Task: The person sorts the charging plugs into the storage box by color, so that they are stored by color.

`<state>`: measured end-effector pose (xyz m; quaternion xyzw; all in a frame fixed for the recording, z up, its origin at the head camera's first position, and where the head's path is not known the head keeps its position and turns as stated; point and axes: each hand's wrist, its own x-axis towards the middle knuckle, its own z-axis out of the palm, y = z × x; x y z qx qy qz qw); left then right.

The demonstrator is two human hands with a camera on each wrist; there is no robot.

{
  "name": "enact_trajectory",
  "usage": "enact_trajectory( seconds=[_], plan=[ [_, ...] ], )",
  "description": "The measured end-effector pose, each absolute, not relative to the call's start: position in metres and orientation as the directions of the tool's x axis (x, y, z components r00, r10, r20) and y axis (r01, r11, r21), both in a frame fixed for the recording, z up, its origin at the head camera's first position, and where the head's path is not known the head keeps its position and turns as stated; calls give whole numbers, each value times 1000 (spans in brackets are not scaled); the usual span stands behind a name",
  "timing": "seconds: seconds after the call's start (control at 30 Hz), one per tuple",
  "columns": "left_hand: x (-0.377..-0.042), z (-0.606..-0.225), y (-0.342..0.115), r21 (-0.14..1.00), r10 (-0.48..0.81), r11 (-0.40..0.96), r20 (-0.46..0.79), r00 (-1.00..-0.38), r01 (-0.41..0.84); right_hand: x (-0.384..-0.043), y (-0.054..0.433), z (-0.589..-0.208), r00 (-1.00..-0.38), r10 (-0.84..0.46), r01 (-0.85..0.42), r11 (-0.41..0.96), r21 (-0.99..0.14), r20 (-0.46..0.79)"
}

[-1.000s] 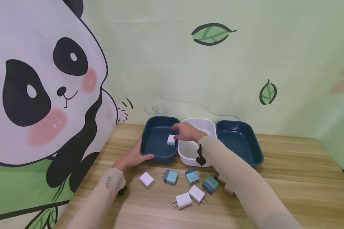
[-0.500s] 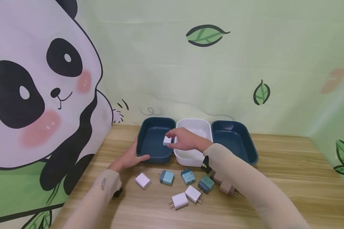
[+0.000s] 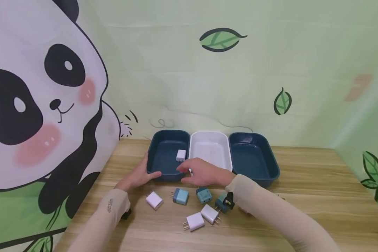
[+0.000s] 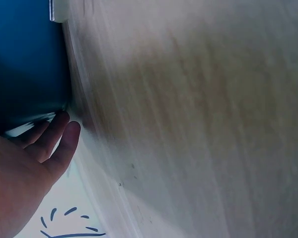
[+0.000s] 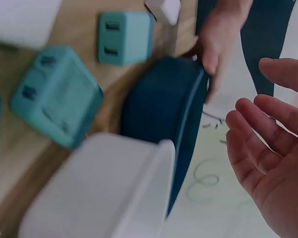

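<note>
A white plug-in charger lies inside the left dark blue bin, near its right wall. My left hand rests against that bin's left side and front corner, fingers fairly straight and thumb along the front. In the left wrist view those fingers touch the bin's outside. Over the front of the white bin hovers my right hand, empty, its fingers loosely spread. Below it on the table are blue two-tone chargers and white chargers. The right forearm partly hides a brownish charger.
Right of the white bin stands a second dark blue bin, so the three bins form a touching row. They stand near the back of the wooden table. A printed panda backdrop rises behind.
My right hand has let go of the white charger inside the left bin and drawn back toward the front right. The left hand stays at the bin while the view shifts slightly.
</note>
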<state>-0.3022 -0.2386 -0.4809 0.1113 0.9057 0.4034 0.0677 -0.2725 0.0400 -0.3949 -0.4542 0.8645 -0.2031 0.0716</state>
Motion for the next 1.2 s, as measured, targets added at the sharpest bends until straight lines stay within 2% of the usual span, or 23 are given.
enact_trajectory(
  seconds=[0.4, 0.8, 1.0, 1.2],
  plan=[
    [-304, -482, -239, 755, 300, 623, 9, -954, 204, -246, 10, -430, -450, -893, -848, 423, -320, 10],
    [-305, -483, -240, 764, 293, 613, 19, -956, 203, -248, -21, -463, -472, -882, -845, 459, -274, -20],
    [-305, -483, -241, 770, 312, 589, 63, -948, 245, -250, -32, -464, -450, -893, -868, 439, -231, -9],
    [-304, -481, -240, 792, 320, 556, 75, -944, 252, -250, -38, -464, -452, -891, -859, 446, -250, -36]
  ],
)
